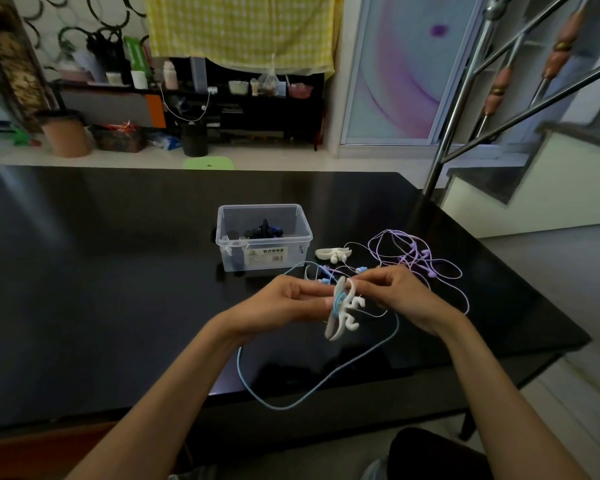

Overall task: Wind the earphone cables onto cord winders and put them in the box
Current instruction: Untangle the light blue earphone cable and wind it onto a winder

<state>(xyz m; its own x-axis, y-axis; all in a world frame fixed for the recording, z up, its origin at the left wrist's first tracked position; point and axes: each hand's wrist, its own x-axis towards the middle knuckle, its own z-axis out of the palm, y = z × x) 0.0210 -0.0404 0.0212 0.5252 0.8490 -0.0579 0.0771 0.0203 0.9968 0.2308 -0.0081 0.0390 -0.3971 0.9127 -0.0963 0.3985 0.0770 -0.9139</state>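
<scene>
The box (263,237), clear plastic with a label on its front, stood on the black table (101,271) toward the middle, with dark items lying inside it. Just in front of it the left hand (284,303) pinched the white winder (342,311) at its left side, thumb and fingers curled on it and holding it up off the table. A few turns of the blue cable (257,396) sat wrapped on the winder right at the fingertips; the rest hung down in a wide loop over the table's near edge. The right hand (399,296) met the winder from the other side, fingers curled and pinching near its top, though whether they held the winder or the cable there could not be told. Behind the hands, just right of the box, a second white winder (333,253) lay on the table. Further right, the purple earphones (420,258) lay in a loose tangle, one strand trailing past the right wrist.
</scene>
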